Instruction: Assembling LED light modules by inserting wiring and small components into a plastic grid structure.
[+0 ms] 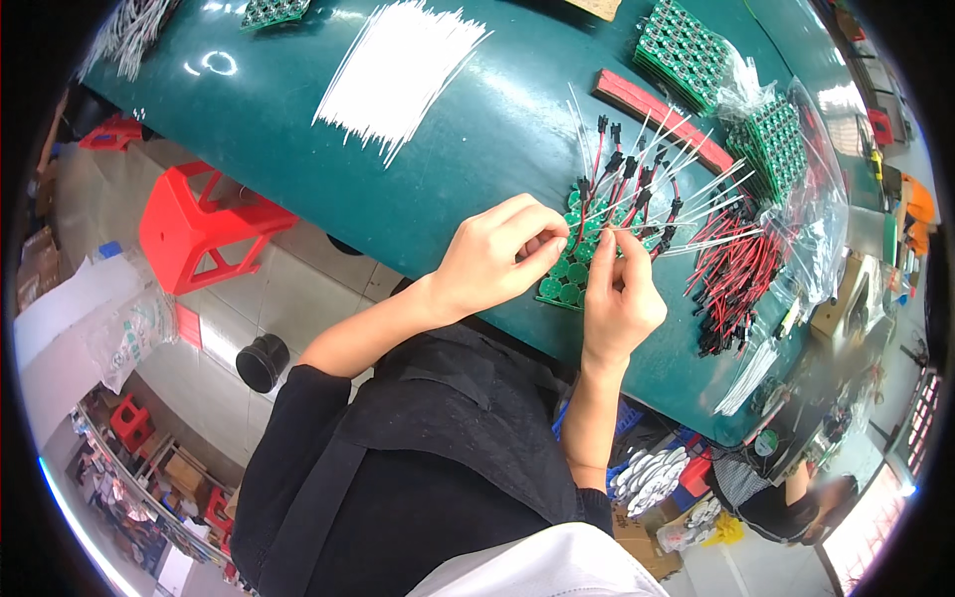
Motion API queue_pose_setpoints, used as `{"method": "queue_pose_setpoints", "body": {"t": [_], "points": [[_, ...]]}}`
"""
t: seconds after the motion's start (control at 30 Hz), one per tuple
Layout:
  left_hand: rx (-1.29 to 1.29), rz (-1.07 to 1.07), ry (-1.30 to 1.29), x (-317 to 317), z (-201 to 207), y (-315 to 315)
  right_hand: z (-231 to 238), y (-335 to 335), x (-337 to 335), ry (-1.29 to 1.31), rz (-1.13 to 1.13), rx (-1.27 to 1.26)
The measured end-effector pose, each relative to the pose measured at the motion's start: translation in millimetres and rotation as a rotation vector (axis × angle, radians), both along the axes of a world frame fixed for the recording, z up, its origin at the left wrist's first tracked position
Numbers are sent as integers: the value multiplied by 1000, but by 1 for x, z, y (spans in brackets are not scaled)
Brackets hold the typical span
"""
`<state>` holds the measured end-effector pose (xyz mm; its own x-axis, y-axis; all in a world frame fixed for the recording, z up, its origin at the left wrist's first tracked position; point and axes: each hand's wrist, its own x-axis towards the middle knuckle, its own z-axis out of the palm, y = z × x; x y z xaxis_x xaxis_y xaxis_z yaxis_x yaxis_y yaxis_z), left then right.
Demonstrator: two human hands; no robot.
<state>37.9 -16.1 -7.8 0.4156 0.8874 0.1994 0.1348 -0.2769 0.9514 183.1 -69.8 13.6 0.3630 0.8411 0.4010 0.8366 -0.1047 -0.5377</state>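
Over a panel of round green circuit boards (569, 271), my left hand (505, 249) is closed, thumb and forefinger pinched together. My right hand (625, 296) is just to its right, also pinched, with its fingertips among thin wires. What either pinch holds is too small to make out. Red-and-black leads with black plug connectors (630, 167) stand up from the panel. Thin white wires (718, 204) fan out from it toward the right. Fingers and wires hide part of the boards.
A spread of white wires (393, 75) lies at the table's far side. A red bar (665, 119), stacked green circuit panels (684, 52), a heap of red-and-black leads (734, 269) and a clear plastic bag (818, 199) are rightward. A red stool (204, 229) stands left; another person (786, 507) is lower right.
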Motion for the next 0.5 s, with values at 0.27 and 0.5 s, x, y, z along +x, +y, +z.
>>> {"method": "queue_pose_setpoints", "body": {"t": [0.27, 0.5], "points": [[-30, 9, 24, 6, 3, 0, 22, -18, 9, 62, 9, 44], [-68, 17, 55, 8, 3, -2, 28, -96, 68, 242, -362, 80]]}}
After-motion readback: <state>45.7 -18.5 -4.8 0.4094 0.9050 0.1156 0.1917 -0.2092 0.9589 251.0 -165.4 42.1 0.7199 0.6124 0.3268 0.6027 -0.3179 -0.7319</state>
